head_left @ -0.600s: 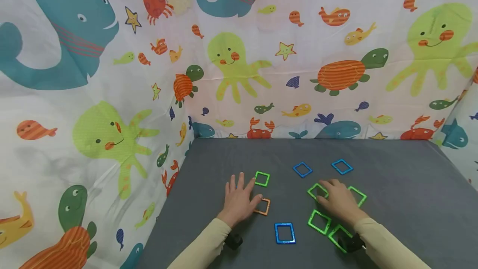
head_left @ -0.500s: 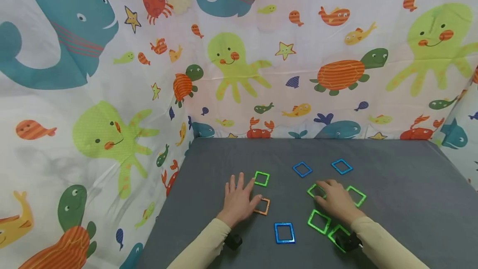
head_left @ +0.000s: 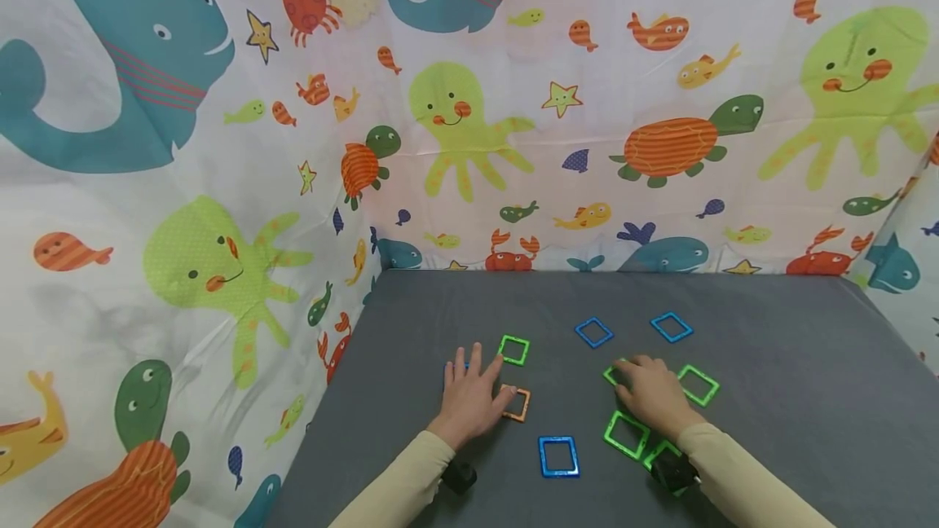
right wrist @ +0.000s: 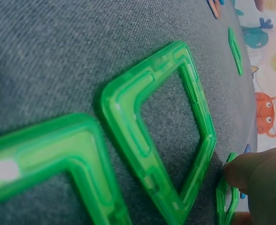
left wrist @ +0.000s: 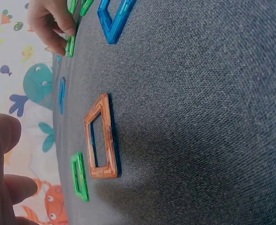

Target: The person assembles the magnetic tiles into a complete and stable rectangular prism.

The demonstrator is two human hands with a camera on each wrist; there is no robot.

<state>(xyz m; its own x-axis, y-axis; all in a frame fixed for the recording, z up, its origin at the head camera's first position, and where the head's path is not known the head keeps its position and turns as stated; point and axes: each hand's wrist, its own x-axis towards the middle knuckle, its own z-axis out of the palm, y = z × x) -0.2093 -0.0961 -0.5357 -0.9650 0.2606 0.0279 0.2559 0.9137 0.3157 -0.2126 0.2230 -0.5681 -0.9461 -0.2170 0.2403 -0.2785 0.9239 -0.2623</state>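
Observation:
In the head view my left hand (head_left: 469, 399) is spread with straight fingers. Its thumb overlaps the orange square magnetic tile (head_left: 522, 404), and a green tile (head_left: 514, 350) lies by its index fingertip. Part of a blue tile (head_left: 449, 368) shows among its fingers. My right hand (head_left: 654, 391) has its thumb and fingers bent at a green magnetic tile (head_left: 610, 374), mostly covered by the hand. In the left wrist view those fingers pinch this green tile (left wrist: 71, 46). Other green tiles (head_left: 627, 435) lie beside the right hand and under its wrist.
Two blue tiles (head_left: 593, 332) lie toward the back, and another blue tile (head_left: 559, 457) sits front centre. One green tile (head_left: 698, 385) lies right of the right hand. A grey cloth surface (head_left: 792, 430) meets a patterned curtain (head_left: 543, 145) behind and at the sides.
My right hand has shifted slightly left, covering more of the green tile at its fingertips. The left hand stays nearly in place, and a bit of blue tile now shows beside its fingers.

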